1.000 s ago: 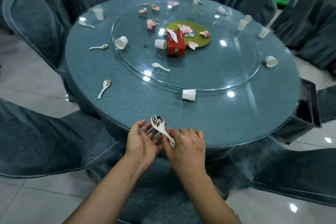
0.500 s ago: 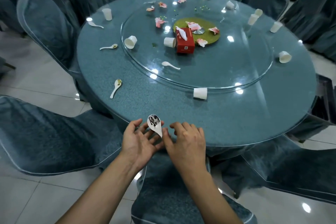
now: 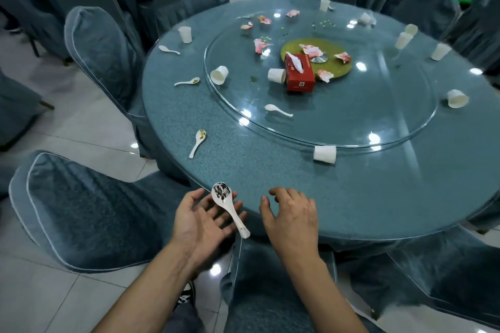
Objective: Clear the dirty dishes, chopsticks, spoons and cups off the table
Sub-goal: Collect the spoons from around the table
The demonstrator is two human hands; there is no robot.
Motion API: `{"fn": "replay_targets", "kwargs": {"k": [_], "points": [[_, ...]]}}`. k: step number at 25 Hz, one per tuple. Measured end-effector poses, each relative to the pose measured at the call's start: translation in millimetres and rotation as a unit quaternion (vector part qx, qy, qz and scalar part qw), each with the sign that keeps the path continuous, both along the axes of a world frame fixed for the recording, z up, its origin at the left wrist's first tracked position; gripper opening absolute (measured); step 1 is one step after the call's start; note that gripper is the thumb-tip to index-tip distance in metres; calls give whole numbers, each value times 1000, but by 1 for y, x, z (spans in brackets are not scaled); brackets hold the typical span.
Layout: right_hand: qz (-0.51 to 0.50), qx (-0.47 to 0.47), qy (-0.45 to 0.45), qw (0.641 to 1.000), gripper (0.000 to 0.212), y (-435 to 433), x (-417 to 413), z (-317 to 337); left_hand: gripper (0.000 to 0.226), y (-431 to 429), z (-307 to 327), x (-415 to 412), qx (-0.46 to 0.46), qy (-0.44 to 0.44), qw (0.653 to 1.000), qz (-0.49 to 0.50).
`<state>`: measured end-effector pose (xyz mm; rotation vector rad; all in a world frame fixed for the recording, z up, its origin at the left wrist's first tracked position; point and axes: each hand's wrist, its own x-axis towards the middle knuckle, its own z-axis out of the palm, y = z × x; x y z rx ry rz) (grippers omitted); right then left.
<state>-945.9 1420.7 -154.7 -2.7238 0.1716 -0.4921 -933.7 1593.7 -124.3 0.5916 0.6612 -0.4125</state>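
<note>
A dirty white spoon [image 3: 226, 200] lies across the straight fingers of my left hand [image 3: 201, 220], palm up at the near edge of the round blue table [image 3: 270, 170]. My right hand [image 3: 292, 213] hovers palm down over the table edge beside it, fingers relaxed, holding nothing. More white spoons lie on the table: one near left [image 3: 197, 142], one on the glass turntable [image 3: 278, 110], two farther left [image 3: 187, 81]. White paper cups are scattered about: one tipped over near me [image 3: 324, 154], two on the turntable [image 3: 219, 75], one at the right [image 3: 456, 98].
A red tissue box [image 3: 299, 73] and crumpled pink napkins [image 3: 261, 44] sit around a yellow-green mat [image 3: 335, 48] on the glass turntable [image 3: 351, 127]. Covered chairs ring the table, one at my left [image 3: 89, 213], one right below me [image 3: 265, 292]. Tiled floor to the left.
My hands have come apart. The right hand let go of the spoon's handle and moved right; the spoon now rests on my left palm's fingers. The view shifted left.
</note>
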Motion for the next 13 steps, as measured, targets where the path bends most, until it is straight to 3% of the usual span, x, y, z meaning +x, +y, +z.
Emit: {"fn": "replay_targets", "kwargs": {"k": [13], "points": [[-109, 12, 43, 993, 18, 138, 74, -21, 45, 141, -16, 105, 10, 0, 995, -102]]}}
